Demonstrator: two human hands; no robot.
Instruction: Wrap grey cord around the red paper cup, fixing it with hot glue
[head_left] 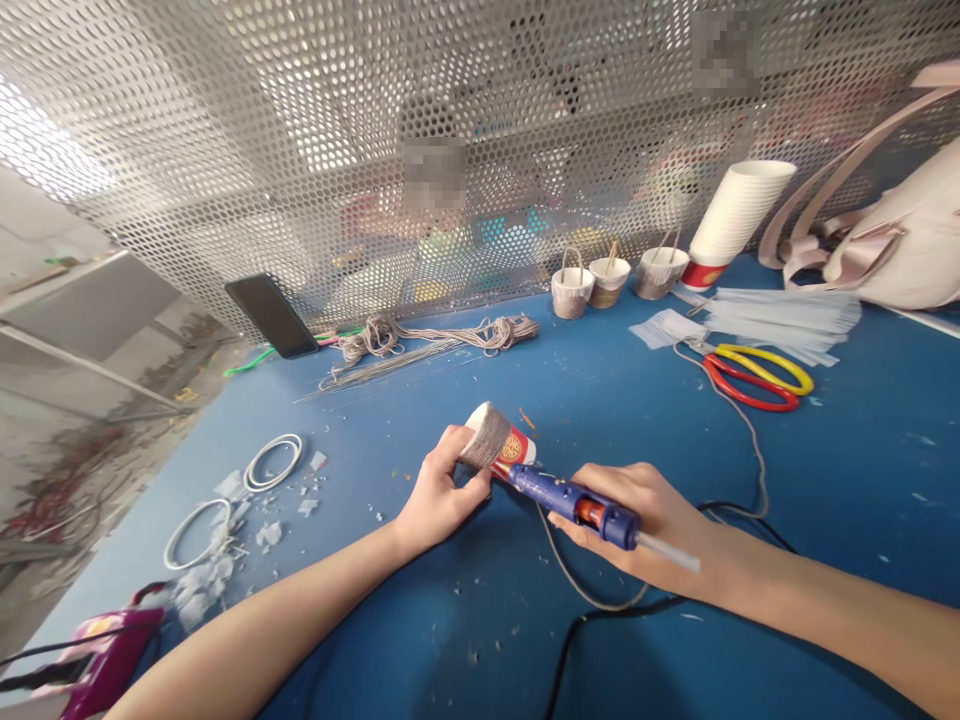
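Observation:
My left hand point(442, 492) grips a paper cup point(517, 446) tilted on its side, its rim end wrapped in grey-brown cord and its red part with a gold pattern bare. In my right hand point(637, 515) is a blue hot glue gun point(559, 492), its nozzle at the cup's red wall beside the cord's edge. A pale glue stick point(667, 552) sticks out of the gun's back. From under the cup a loose cord point(555, 550) trails right across the blue table toward the scissors point(757, 376), which have one red and one yellow handle.
Behind stand three small cord-wrapped cups with handles point(573, 292), a leaning stack of paper cups point(742, 210) and a pile of glue sticks point(784, 318). Bundled cord point(442, 335) and a phone point(271, 315) lie near the perforated metal screen point(480, 160). White rings point(274, 463) and scraps lie left; a black cable point(562, 670) runs below.

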